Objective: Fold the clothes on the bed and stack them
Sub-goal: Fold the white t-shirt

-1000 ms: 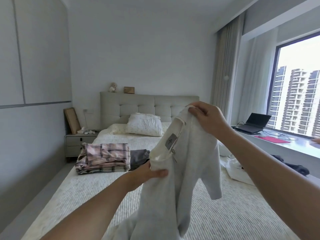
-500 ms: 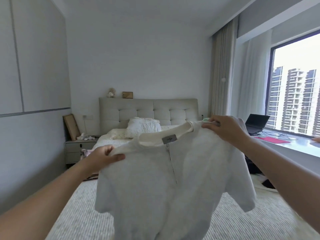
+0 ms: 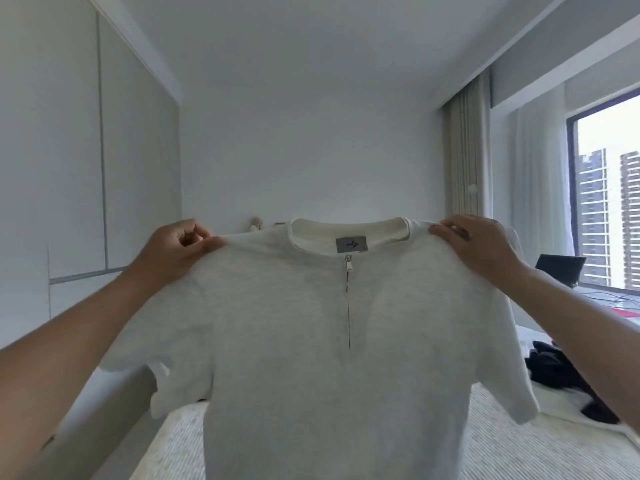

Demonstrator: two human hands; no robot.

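Shirt (image 3: 311, 341) — soft matt cloth, metal zipper (image 3: 349, 264).

Small grey neck label (image 3: 350, 244) inside the shirt (image 3: 329, 341) collar, its dark mark unreadable.

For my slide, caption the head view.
Both hands, left and right, hold a grey top up by its shoulders.

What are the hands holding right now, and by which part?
Both hands hold the light grey top up by its shoulders: the left hand pinches the left shoulder seam, the right hand grips the right one.
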